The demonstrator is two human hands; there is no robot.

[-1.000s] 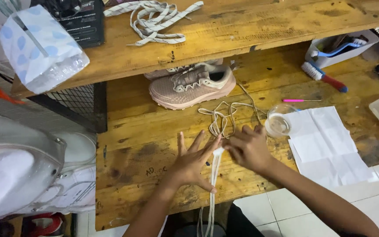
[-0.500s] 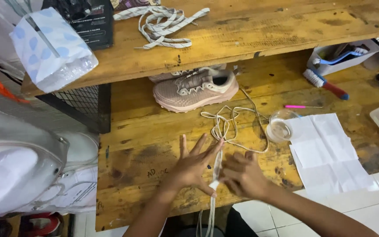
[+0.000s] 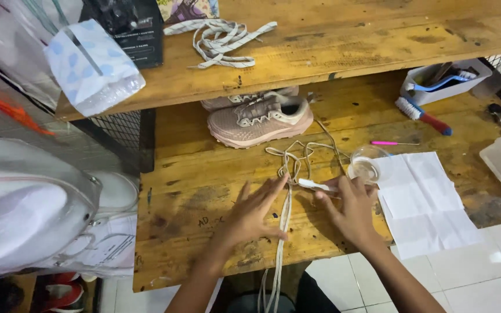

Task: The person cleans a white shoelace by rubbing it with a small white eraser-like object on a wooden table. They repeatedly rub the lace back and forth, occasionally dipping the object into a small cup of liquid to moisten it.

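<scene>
Centre of the frame: your left hand lies flat, fingers spread, pressing the shoelace onto the wooden table. Your right hand pinches the lace's end between fingertips. A pink shoe stands above, near a glass dish.

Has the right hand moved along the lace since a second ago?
Yes. The right hand has slid rightward, toward the clear cup and white paper, pulling the lace end away from the left hand.
</scene>
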